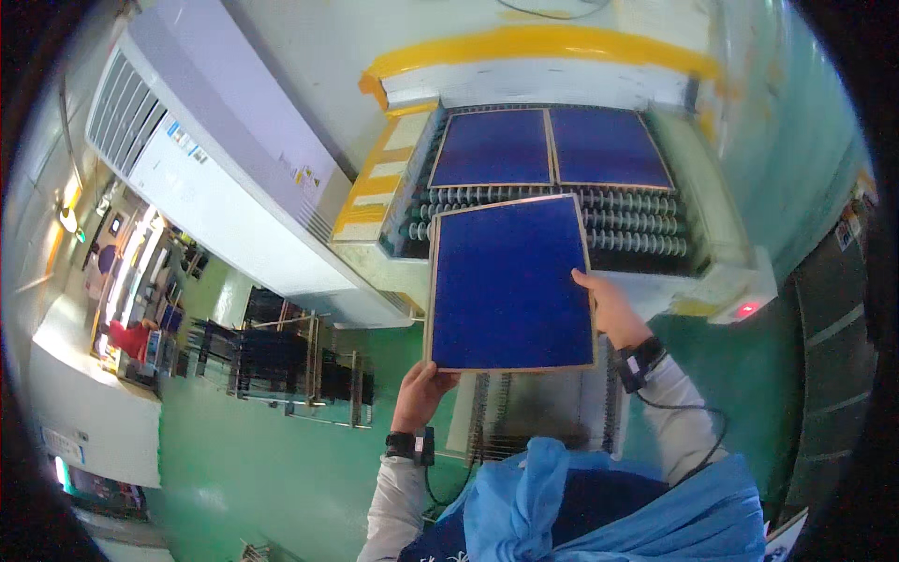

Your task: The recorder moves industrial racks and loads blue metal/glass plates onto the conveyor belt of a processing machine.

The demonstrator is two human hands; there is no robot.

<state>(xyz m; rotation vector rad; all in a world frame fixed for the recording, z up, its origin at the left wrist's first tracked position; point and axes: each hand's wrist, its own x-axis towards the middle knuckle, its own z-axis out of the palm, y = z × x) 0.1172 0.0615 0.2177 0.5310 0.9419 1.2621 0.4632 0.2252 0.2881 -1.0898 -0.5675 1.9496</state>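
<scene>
Between my hands is a blue panel [513, 286] with a thin copper-coloured border, tilted up in front of the roller conveyor [646, 225]. My left hand [420, 397] grips its lower left corner, the thumb on the front face. On the right edge, my right hand [613, 309] holds it with the thumb in front and the other fingers hidden behind. Two more blue panels, a left one [494, 148] and a right one [609, 148], lie side by side on the rollers farther back. The held panel's top edge overlaps the near rollers from this view.
A yellow-edged machine opening [543, 84] stands behind the conveyor. A tall white air conditioner [215, 169] leans into view on the left. Below the held panel is a rack with slotted sides [543, 412]. Dark racks [281, 361] stand on the green floor [234, 468]. A red light [747, 309] glows at right.
</scene>
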